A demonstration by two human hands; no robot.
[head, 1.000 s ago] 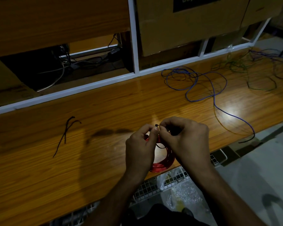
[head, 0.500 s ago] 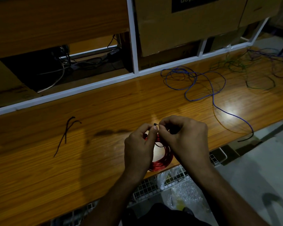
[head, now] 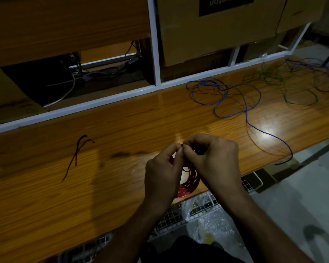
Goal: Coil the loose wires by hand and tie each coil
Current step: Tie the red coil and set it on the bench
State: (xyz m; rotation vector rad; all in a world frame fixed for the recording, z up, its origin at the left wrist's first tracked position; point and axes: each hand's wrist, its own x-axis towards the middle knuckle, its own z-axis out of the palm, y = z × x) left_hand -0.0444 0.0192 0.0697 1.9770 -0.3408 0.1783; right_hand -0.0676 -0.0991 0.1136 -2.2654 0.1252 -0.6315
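Observation:
A red wire coil (head: 188,184) lies at the front edge of the wooden bench (head: 122,130), mostly hidden under my hands. My left hand (head: 162,175) and my right hand (head: 215,160) meet above it, fingertips pinching a thin black tie (head: 182,145) at the coil's top. Loose blue wire (head: 226,95) sprawls on the bench to the far right, with one end trailing to the front edge. Tangled green wire (head: 285,84) and purple wire (head: 319,73) lie further right.
Two spare black ties (head: 77,154) lie on the bench to the left. A white frame (head: 154,54) and cardboard boxes (head: 217,29) stand behind the bench. A wire-mesh basket (head: 203,211) holding plastic bags hangs below the front edge.
My fingertips have drawn slightly closer together on the black tie. The coil and hands stay in the same place.

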